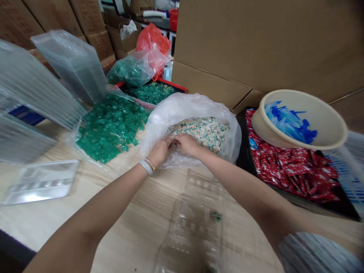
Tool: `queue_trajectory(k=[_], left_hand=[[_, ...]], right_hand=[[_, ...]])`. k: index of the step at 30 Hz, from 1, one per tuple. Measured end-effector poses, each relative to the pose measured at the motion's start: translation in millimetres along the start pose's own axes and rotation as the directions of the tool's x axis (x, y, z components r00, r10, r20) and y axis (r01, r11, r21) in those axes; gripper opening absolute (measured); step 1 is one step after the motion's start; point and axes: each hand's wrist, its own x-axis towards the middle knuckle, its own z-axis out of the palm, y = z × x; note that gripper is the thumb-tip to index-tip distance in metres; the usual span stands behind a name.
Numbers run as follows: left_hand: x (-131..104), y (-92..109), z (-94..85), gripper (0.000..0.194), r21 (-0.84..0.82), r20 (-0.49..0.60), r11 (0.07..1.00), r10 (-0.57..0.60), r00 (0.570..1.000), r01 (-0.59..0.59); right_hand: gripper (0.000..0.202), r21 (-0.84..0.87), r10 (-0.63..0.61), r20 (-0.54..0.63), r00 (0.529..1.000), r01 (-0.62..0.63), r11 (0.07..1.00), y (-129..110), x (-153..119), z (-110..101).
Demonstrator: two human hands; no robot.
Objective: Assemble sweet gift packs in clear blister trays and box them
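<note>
My left hand [159, 151] and my right hand [186, 145] meet at the near side of a white plastic bag [167, 110]. The bag is spread open and holds many small peach, green and white pieces [210, 131]. Both hands have their fingers closed and touching each other at the tips. Anything between them is too small or hidden to make out. Nearer to me, below the hands, lies a clear plastic blister tray [196, 227], blurred, with a small dark green piece [216, 216] in one spot.
Green translucent pieces [113, 125] lie in a clear bag at left, near stacked clear trays [76, 60] and a flat clear lid [42, 180]. At right, a cream basin [301, 98] of blue plastic tools stands on red packets [287, 163]. Cardboard [256, 41] rises behind.
</note>
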Motion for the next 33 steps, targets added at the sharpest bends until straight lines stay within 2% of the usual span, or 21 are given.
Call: queue_trajectory(k=[3,5,8,12,14,16,22,26,28,33], left_hand=[[9,-4,-9.3,0.02,-0.172,-0.066,0.981,-0.106,0.992,0.093],[17,-7,-15.9,0.02,-0.255,-0.066,0.956,-0.164,0.984,0.142],[22,-9,-20.7,0.018,-0.28,-0.034,0.955,-0.117,0.993,0.103],[14,-10,-16.8,0.029,-0.175,-0.074,0.983,0.032,0.997,-0.044],[9,-11,-14.0,0.037,-0.103,-0.099,0.991,0.075,0.992,-0.086],[6,-10,-12.4,0.036,-0.044,-0.104,0.994,0.094,0.99,-0.099],[10,-9,-11.6,0.045,0.017,-0.078,0.997,0.075,0.994,-0.074],[14,-9,-11.3,0.035,0.092,-0.04,0.991,0.104,0.994,-0.1],[16,-8,-11.4,0.031,0.12,0.003,0.987,0.104,0.995,-0.104],[25,-3,-10.6,0.027,0.201,0.095,0.978,0.031,0.995,-0.049]], right_hand=[[0.026,0.064,0.027,-0.013,1.0,-0.026,0.998,11,-1,-2],[0.026,0.106,-0.007,0.04,0.999,0.002,0.994,18,2,-2],[0.026,0.108,-0.078,0.102,0.992,0.067,0.992,21,5,1],[0.021,-0.051,-0.091,0.072,0.993,0.095,0.994,10,3,6],[0.02,-0.12,-0.105,0.058,0.993,0.111,0.987,5,-2,7],[0.021,-0.146,-0.098,0.035,0.995,0.102,0.984,1,-9,7],[0.023,-0.117,-0.081,-0.097,0.992,0.07,0.991,-1,-26,12],[0.021,-0.108,-0.106,-0.085,0.991,0.096,0.99,-3,-28,12],[0.024,-0.107,-0.083,-0.11,0.99,0.072,0.992,-4,-31,11],[0.021,-0.046,-0.013,-0.098,0.995,0.009,0.999,-4,-45,15]])
